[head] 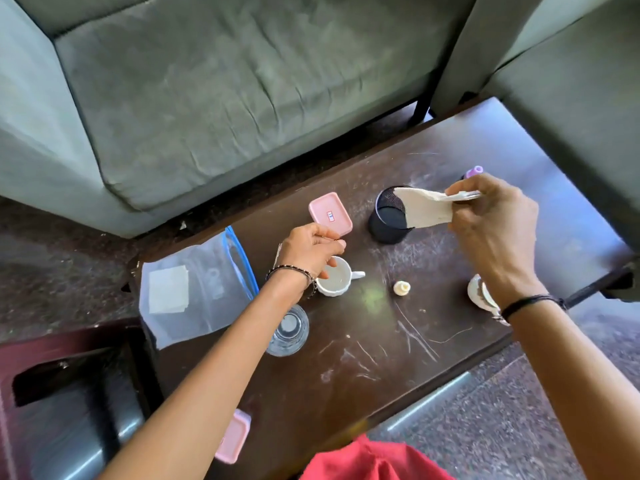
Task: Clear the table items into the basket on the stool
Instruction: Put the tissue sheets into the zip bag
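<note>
White napkin point(424, 209) pinched in right hand point(491, 220) fingers; left hand point(311, 247) fingers curled over mug point(336, 280) rim

Mug point(335, 280) on table point(346, 368), bag point(197, 289) left, mesh cup point(389, 220) behind-right.

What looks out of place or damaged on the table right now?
The dark table is heavily scratched and scuffed. A pink container overhangs the near edge, and the zip bag hangs over the left end. Nothing looks spilled.
</note>
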